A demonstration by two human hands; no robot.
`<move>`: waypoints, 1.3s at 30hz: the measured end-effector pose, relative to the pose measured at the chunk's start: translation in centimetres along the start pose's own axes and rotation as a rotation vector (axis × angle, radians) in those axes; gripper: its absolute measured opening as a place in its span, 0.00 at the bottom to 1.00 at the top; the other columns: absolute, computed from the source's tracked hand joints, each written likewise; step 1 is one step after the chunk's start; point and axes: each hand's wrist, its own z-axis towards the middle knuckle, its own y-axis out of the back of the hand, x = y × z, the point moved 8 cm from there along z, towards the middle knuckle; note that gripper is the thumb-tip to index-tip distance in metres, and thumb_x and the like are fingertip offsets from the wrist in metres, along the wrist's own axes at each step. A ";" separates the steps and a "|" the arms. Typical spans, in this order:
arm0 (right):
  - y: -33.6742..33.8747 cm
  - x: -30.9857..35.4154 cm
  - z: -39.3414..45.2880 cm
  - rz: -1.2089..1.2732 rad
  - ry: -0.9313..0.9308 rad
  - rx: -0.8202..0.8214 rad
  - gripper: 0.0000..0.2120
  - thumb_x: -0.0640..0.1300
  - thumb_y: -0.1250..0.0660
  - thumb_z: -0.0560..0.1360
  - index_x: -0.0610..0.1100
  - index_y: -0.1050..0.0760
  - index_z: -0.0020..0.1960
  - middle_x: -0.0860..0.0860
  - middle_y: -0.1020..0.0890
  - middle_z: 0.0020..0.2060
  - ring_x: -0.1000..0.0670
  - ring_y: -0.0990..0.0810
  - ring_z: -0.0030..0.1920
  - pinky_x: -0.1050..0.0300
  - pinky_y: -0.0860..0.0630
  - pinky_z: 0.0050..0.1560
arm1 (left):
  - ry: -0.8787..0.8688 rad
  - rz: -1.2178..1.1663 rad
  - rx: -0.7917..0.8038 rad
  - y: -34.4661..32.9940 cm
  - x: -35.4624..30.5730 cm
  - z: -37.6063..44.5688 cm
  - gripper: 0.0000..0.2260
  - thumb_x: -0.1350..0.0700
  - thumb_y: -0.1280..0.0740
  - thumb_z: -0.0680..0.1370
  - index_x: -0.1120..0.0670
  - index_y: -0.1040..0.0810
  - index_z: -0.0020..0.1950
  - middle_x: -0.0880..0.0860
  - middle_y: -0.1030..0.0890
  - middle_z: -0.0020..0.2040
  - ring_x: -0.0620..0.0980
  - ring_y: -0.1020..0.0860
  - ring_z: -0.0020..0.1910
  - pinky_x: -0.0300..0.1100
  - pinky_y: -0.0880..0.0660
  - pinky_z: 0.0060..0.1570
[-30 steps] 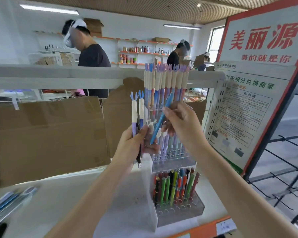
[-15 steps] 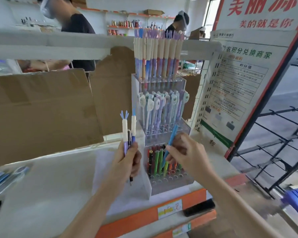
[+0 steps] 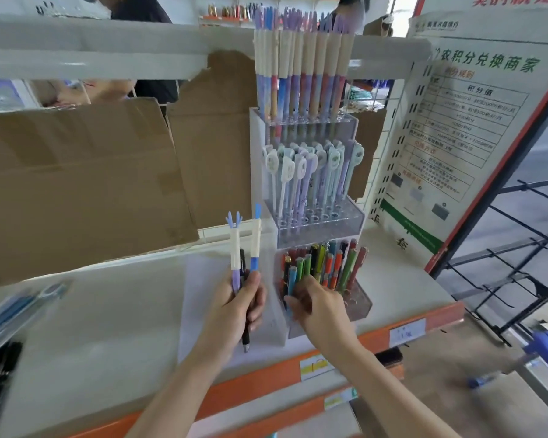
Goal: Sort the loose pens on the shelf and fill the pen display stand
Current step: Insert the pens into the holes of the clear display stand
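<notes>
Acrylic stand (image 3: 317, 222), hands (image 3: 317, 306) at front edge

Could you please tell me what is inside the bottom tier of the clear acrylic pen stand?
The bottom tier holds upright green, orange, red and dark pens, with a blue pen at the front left. The right hand covers its front-left holes, so their contents are hidden.

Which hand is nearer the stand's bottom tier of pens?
Right. The right hand is at the bottom tier, touching its pens; the left hand holds pens beside the stand.
</notes>
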 end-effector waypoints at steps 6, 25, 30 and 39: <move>0.6 -0.1 -0.3 0.037 -0.035 0.015 0.08 0.45 0.32 0.75 0.49 0.32 0.48 0.53 0.21 0.38 0.58 0.25 0.36 0.71 0.30 0.36 | 0.045 -0.064 0.004 -0.1 0.6 -0.2 0.12 0.51 0.39 0.74 0.60 0.29 0.45 0.49 0.28 0.28 0.44 0.36 0.22 0.34 0.38 0.21; 9.5 11.2 3.7 0.414 0.205 -0.084 0.07 0.46 0.37 0.78 0.47 0.27 0.41 0.53 0.20 0.29 0.57 0.23 0.27 0.65 0.28 0.28 | -0.179 0.096 0.062 -2.7 -7.1 2.5 0.14 0.50 0.41 0.77 0.56 0.28 0.35 0.53 0.26 0.28 0.48 0.33 0.20 0.38 0.34 0.19; 17.2 16.1 8.1 0.465 0.387 -0.263 0.07 0.42 0.41 0.80 0.46 0.31 0.43 0.52 0.20 0.30 0.54 0.19 0.29 0.62 0.24 0.28 | -0.201 0.223 -0.013 -1.3 -12.0 5.5 0.12 0.53 0.43 0.82 0.59 0.30 0.43 0.52 0.30 0.27 0.44 0.39 0.19 0.34 0.43 0.19; 19.4 17.8 15.4 0.117 0.399 -0.362 0.03 0.42 0.43 0.81 0.43 0.33 0.50 0.45 0.20 0.40 0.56 0.18 0.33 0.58 0.20 0.34 | -0.150 0.204 0.018 -2.0 -13.7 6.7 0.13 0.52 0.43 0.81 0.58 0.31 0.40 0.48 0.37 0.26 0.43 0.41 0.22 0.35 0.45 0.21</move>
